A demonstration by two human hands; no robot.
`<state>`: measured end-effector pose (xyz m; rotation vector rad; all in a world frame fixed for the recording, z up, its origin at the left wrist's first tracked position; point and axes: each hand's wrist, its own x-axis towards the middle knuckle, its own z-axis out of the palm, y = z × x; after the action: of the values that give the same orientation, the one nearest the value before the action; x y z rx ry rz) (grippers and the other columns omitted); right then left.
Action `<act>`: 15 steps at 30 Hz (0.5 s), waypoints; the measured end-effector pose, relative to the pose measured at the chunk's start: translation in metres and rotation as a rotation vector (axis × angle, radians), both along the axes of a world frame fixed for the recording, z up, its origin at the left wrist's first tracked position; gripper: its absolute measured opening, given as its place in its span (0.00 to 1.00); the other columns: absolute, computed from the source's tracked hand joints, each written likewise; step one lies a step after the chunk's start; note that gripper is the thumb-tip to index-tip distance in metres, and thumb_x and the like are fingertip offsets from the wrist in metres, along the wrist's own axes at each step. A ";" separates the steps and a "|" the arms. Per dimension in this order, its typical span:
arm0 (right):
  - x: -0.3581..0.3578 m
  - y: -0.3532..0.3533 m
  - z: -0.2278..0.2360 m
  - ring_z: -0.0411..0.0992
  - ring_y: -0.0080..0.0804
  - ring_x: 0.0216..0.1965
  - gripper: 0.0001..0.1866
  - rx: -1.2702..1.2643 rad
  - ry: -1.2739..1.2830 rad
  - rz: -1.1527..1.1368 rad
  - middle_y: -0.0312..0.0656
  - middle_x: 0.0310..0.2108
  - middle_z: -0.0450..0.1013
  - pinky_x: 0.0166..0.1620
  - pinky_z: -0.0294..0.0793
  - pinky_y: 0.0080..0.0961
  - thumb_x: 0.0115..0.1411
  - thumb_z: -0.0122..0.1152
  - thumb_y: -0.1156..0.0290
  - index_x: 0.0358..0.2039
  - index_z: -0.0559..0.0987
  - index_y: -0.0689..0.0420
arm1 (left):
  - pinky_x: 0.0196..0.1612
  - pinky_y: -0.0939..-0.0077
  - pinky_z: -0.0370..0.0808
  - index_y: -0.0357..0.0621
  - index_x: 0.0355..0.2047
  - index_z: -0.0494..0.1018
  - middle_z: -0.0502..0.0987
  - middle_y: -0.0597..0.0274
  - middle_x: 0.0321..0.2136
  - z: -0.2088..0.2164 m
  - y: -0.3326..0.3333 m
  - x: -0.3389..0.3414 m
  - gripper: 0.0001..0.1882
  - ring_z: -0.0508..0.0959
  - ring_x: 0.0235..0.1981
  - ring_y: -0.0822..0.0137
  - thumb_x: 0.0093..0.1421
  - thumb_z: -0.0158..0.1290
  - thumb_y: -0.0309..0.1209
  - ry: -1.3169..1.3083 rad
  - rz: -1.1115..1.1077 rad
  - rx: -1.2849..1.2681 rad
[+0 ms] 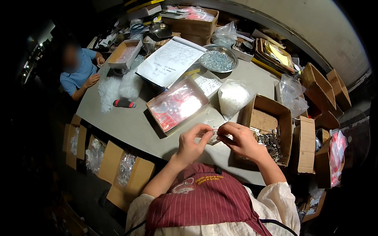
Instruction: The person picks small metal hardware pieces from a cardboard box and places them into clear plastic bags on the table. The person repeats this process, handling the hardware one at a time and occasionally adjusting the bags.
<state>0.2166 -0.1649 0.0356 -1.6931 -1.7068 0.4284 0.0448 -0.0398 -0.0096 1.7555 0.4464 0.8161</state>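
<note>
Over the near edge of the table, my left hand (189, 144) and my right hand (243, 142) meet with their fingertips close together. Both pinch a small clear zip bag (215, 130) with a red strip, mostly hidden by the fingers. Just beyond them stands a shallow box (190, 117) filled with clear red-edged bags. To the right of my right hand is a cardboard carton (264, 118) with many small metal parts (270, 144) heaped at its near end. A plastic bag of white pieces (233, 98) sits between the two boxes.
A clipboard with written sheets (169, 63) and a steel bowl of small metal pieces (217, 59) lie farther back. A red-and-black tool (124, 103) rests beside clear plastic pieces (108, 92) at left. Open cartons (130, 181) flank the table. Another person (76, 69) sits far left.
</note>
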 end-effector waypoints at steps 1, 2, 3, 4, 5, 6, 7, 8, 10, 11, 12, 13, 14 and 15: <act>-0.002 0.002 0.000 0.79 0.40 0.35 0.08 -0.010 0.029 -0.019 0.44 0.33 0.76 0.40 0.78 0.32 0.60 0.67 0.75 0.38 0.77 0.62 | 0.35 0.70 0.79 0.38 0.36 0.77 0.83 0.55 0.29 0.000 0.000 -0.001 0.05 0.85 0.30 0.63 0.61 0.59 0.25 0.012 0.002 -0.003; -0.004 0.004 0.000 0.79 0.39 0.35 0.08 -0.019 0.056 -0.039 0.45 0.33 0.76 0.40 0.78 0.31 0.61 0.66 0.75 0.38 0.77 0.62 | 0.34 0.70 0.79 0.38 0.36 0.77 0.82 0.54 0.28 -0.001 0.001 -0.001 0.04 0.85 0.30 0.61 0.61 0.58 0.25 0.018 0.017 0.050; -0.007 0.007 0.001 0.79 0.39 0.36 0.08 -0.002 0.111 -0.060 0.45 0.33 0.76 0.40 0.78 0.31 0.62 0.66 0.74 0.38 0.77 0.62 | 0.34 0.69 0.78 0.38 0.35 0.77 0.82 0.54 0.28 -0.001 0.002 -0.002 0.04 0.85 0.30 0.60 0.62 0.58 0.25 0.025 0.031 0.102; -0.009 0.010 0.001 0.79 0.38 0.36 0.08 0.016 0.165 -0.081 0.45 0.33 0.76 0.40 0.77 0.31 0.62 0.66 0.73 0.38 0.77 0.63 | 0.33 0.69 0.78 0.38 0.35 0.76 0.82 0.54 0.27 -0.002 0.002 -0.003 0.03 0.85 0.29 0.59 0.62 0.58 0.25 0.032 0.046 0.154; -0.011 0.012 0.001 0.79 0.38 0.36 0.08 0.033 0.220 -0.104 0.45 0.33 0.76 0.40 0.77 0.30 0.63 0.65 0.72 0.38 0.77 0.63 | 0.33 0.68 0.78 0.38 0.34 0.76 0.81 0.53 0.27 -0.001 0.003 -0.003 0.03 0.85 0.29 0.59 0.62 0.57 0.25 0.028 0.053 0.166; -0.009 0.015 0.000 0.78 0.38 0.36 0.09 0.032 0.200 -0.057 0.45 0.34 0.76 0.40 0.77 0.30 0.63 0.65 0.71 0.39 0.77 0.63 | 0.32 0.68 0.78 0.38 0.34 0.76 0.81 0.53 0.26 0.001 0.003 -0.003 0.03 0.85 0.29 0.58 0.62 0.57 0.25 0.025 0.061 0.177; -0.006 0.019 -0.002 0.78 0.39 0.36 0.09 0.031 0.179 -0.009 0.45 0.34 0.76 0.40 0.77 0.30 0.63 0.65 0.71 0.39 0.77 0.63 | 0.32 0.67 0.78 0.38 0.34 0.76 0.80 0.52 0.26 0.002 0.003 -0.004 0.03 0.85 0.29 0.57 0.61 0.57 0.24 0.022 0.069 0.188; -0.005 0.022 -0.006 0.78 0.39 0.36 0.10 0.030 0.160 0.040 0.45 0.34 0.76 0.39 0.77 0.30 0.64 0.65 0.70 0.39 0.77 0.63 | 0.32 0.68 0.78 0.38 0.34 0.76 0.81 0.53 0.26 0.001 0.004 -0.005 0.03 0.85 0.29 0.57 0.61 0.57 0.25 0.016 0.069 0.184; -0.008 0.027 -0.008 0.77 0.43 0.36 0.09 -0.006 0.120 0.064 0.47 0.34 0.75 0.40 0.76 0.34 0.64 0.63 0.70 0.39 0.77 0.63 | 0.33 0.69 0.78 0.38 0.34 0.76 0.81 0.54 0.26 -0.003 0.007 -0.008 0.03 0.85 0.29 0.59 0.61 0.58 0.25 0.003 0.074 0.174; -0.011 0.029 -0.006 0.76 0.46 0.36 0.10 -0.035 0.124 0.067 0.49 0.35 0.75 0.41 0.75 0.37 0.63 0.62 0.69 0.39 0.77 0.62 | 0.33 0.69 0.78 0.38 0.34 0.76 0.81 0.54 0.26 -0.003 0.008 -0.010 0.03 0.85 0.29 0.60 0.61 0.58 0.25 0.003 0.075 0.150; -0.014 0.033 -0.006 0.75 0.49 0.37 0.10 -0.063 0.127 0.072 0.51 0.35 0.74 0.42 0.74 0.40 0.63 0.61 0.68 0.38 0.77 0.62 | 0.33 0.70 0.78 0.38 0.34 0.76 0.82 0.55 0.26 -0.003 0.009 -0.013 0.04 0.85 0.30 0.60 0.62 0.58 0.25 0.004 0.077 0.125; -0.019 0.037 -0.008 0.74 0.51 0.36 0.10 -0.024 0.109 0.066 0.50 0.32 0.73 0.41 0.74 0.41 0.60 0.62 0.68 0.35 0.76 0.62 | 0.33 0.71 0.78 0.37 0.34 0.76 0.82 0.55 0.27 -0.004 0.010 -0.017 0.04 0.85 0.30 0.61 0.62 0.58 0.25 0.004 0.080 0.101; -0.022 0.041 -0.009 0.74 0.51 0.35 0.10 0.019 0.050 0.088 0.49 0.31 0.73 0.40 0.74 0.42 0.59 0.63 0.68 0.34 0.76 0.61 | 0.35 0.73 0.78 0.37 0.35 0.76 0.82 0.57 0.27 -0.004 0.011 -0.021 0.04 0.84 0.30 0.65 0.62 0.57 0.25 0.012 0.085 0.093; -0.026 0.046 -0.009 0.74 0.52 0.35 0.10 0.062 -0.008 0.112 0.49 0.30 0.72 0.40 0.73 0.43 0.57 0.64 0.69 0.32 0.75 0.61 | 0.36 0.75 0.77 0.36 0.35 0.76 0.81 0.59 0.28 -0.003 0.013 -0.027 0.04 0.82 0.31 0.69 0.63 0.57 0.24 0.021 0.090 0.084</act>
<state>0.1905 -0.1187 0.0264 -1.5623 -1.8082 0.4159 0.0178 -0.0267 -0.0130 1.8332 0.5144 0.8923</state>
